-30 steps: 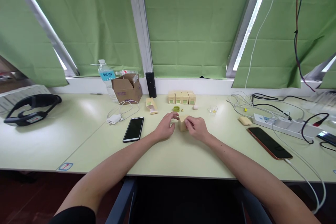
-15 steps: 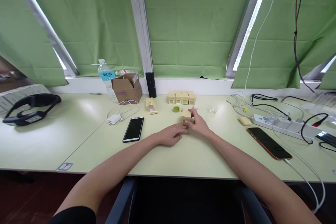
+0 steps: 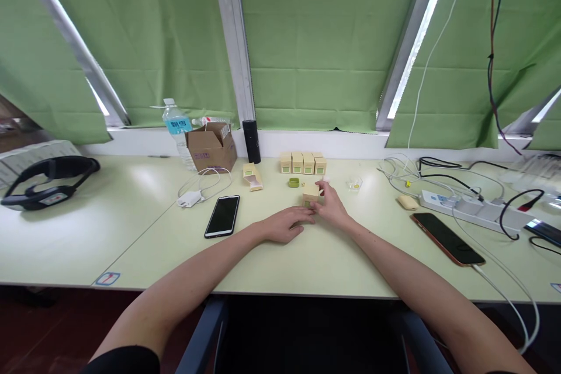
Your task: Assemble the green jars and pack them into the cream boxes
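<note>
Pinching the small box (image 3: 310, 191) with the right hand (image 3: 332, 204), I'd command light pressure, sparing its walls; the left hand (image 3: 284, 226), fingers loosely apart, best steadies its base.

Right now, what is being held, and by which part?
The right hand holds a small pale-yellow cardboard box by its right side. The left hand is at its near side; whether it grips cannot be told.

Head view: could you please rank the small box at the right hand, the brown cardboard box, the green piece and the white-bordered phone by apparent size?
1. Brown cardboard box
2. White-bordered phone
3. Small box, partly covered
4. Green piece
</note>
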